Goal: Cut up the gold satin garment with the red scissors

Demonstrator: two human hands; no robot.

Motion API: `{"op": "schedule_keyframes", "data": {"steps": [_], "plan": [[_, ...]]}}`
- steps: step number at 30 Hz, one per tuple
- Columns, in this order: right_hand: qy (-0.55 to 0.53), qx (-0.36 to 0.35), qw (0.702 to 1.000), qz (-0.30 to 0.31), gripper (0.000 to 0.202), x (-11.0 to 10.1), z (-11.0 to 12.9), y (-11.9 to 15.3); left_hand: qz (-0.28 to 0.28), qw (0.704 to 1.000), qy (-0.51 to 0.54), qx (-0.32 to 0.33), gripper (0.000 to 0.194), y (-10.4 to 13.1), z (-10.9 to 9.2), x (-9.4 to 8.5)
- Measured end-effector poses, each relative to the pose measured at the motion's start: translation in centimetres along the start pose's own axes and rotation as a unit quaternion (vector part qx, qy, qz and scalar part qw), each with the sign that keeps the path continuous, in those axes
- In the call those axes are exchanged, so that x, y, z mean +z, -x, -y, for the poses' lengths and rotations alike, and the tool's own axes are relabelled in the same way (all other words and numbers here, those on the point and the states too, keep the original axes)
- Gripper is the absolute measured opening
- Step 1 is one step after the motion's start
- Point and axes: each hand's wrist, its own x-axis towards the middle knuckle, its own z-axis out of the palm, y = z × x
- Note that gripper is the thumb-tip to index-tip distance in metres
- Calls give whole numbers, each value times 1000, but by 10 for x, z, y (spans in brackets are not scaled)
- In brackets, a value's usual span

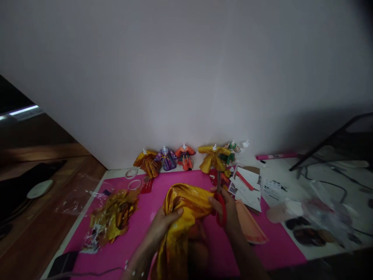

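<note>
Gold shiny fabric (186,202) hangs in folds over the front of the pink mat (140,229). My left hand (167,221) is closed on its left side, the thumb lying on top of the cloth. In my right hand (229,210) are scissors (220,210) with red handles, their blades pointing up and away from me. The fingertips of that hand also touch the right end of the fabric. Whether the blades are parted is too dim to see.
Small robes on stands, among them a purple robe (166,158) and an orange robe (185,156), line the wall. Gold scraps (119,214) lie left. On the right are papers (247,186), peach fabric (249,225), a bottle (284,210) and a plastic bag (326,210).
</note>
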Motion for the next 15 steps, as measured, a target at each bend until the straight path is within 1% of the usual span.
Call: {"op": "schedule_keyframes", "data": {"steps": [4,7,11,15], "plan": [[17,3,1000,-2,34,-5,4,3,5,1000,3,-19,33,4,6,3],[25,4,1000,-6,33,-7,10,5,-9,1000,-7,-19,36,4,15,4],[32,9,999,2,31,-7,17,10,-35,999,-19,7,48,0,24,5],[29,9,1000,7,32,-3,18,13,-65,997,-22,37,49,0,25,9]]}}
